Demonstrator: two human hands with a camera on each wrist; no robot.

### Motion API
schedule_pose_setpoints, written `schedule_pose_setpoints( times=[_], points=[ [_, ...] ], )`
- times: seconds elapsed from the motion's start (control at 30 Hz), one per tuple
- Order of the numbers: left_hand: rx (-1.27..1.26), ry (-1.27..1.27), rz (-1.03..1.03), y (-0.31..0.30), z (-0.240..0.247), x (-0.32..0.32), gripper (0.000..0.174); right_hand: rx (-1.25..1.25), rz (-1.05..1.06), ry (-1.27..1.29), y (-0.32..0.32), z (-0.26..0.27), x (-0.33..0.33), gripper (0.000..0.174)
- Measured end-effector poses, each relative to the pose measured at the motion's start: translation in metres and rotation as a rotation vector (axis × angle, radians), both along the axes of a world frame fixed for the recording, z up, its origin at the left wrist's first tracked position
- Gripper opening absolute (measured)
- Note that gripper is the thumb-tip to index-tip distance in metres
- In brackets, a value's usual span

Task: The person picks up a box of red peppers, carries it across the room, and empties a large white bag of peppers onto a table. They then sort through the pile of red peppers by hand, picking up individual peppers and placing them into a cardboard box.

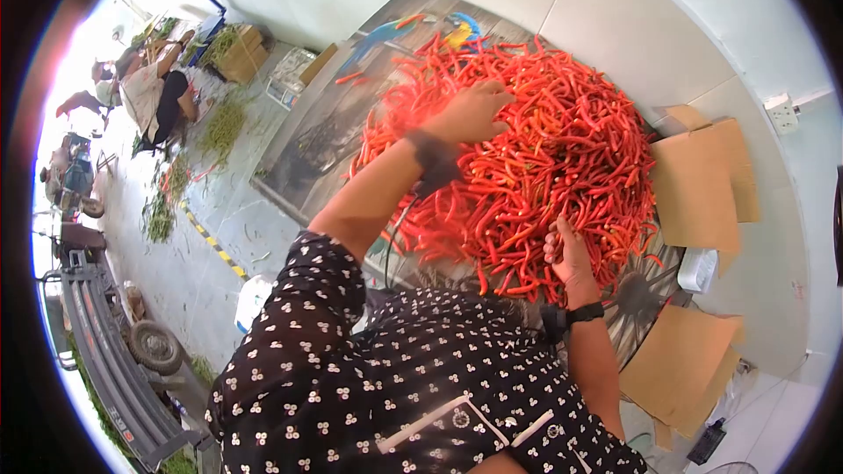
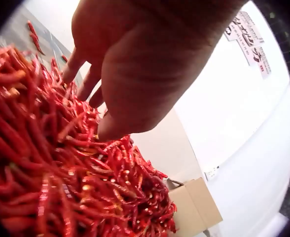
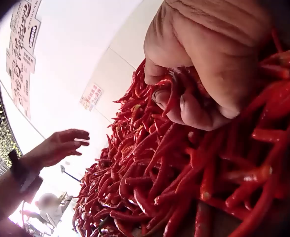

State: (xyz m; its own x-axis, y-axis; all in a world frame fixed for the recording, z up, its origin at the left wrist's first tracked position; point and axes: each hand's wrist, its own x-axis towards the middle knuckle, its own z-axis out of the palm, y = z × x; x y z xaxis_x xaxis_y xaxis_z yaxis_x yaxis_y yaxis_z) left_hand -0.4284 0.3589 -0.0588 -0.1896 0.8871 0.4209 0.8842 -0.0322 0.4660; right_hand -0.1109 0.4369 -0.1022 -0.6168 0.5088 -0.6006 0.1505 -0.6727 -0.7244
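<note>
A large heap of red chili peppers [image 1: 544, 158] covers much of the table. My left hand [image 1: 474, 114] hovers over the heap's far left part, fingers loosely bent and apart. The left wrist view shows that hand [image 2: 135, 69] with its fingers pointing down at the peppers [image 2: 46, 148]. It is seen from the side in the right wrist view, holding nothing. On the near right of the heap, my right hand [image 1: 571, 256] has its fingers curled. In the right wrist view this hand [image 3: 204, 64] grips a few chili peppers [image 3: 172, 96], partly hidden in the palm.
The table [image 1: 307, 145] shows a printed parrot picture at its far side. Cardboard [image 1: 694, 180] stands to the right, with another cardboard piece [image 1: 676, 369] nearer. A fan-like round frame [image 1: 637, 294] sits by the heap. At the far left, a person [image 1: 154, 92] sits among green stalks.
</note>
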Motion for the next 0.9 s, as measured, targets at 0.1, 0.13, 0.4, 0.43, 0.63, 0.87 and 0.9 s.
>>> schedule_pose_setpoints(
  times=[0.1,0.13,0.4,0.43,0.63,0.87,0.9],
  points=[
    [0.003,0.008,0.027,0.067,-0.003,-0.007,0.055,-0.007,-0.037,-0.042,0.002,-0.005,0.005,0.022],
    [0.019,0.020,0.048,0.086,-0.003,-0.008,0.060,-0.007,-0.039,-0.046,0.000,-0.001,0.004,0.021],
    [-0.383,0.069,0.052,0.157,0.012,0.024,0.046,-0.037,0.047,-0.068,0.003,0.013,0.003,0.020],
    [-0.388,0.069,0.039,0.158,0.013,0.028,0.046,-0.043,0.034,-0.071,0.005,0.011,0.004,0.020],
    [-0.395,0.118,-0.232,0.103,0.010,0.046,0.073,-0.076,0.063,-0.003,0.007,0.007,0.006,0.019],
    [-0.349,0.065,-0.303,0.002,0.011,0.056,0.063,-0.062,0.083,-0.006,0.006,0.009,0.017,0.020],
    [-0.432,0.036,-0.305,-0.011,0.010,0.060,0.059,-0.042,0.083,-0.001,0.006,0.009,0.020,0.020]
  ],
)
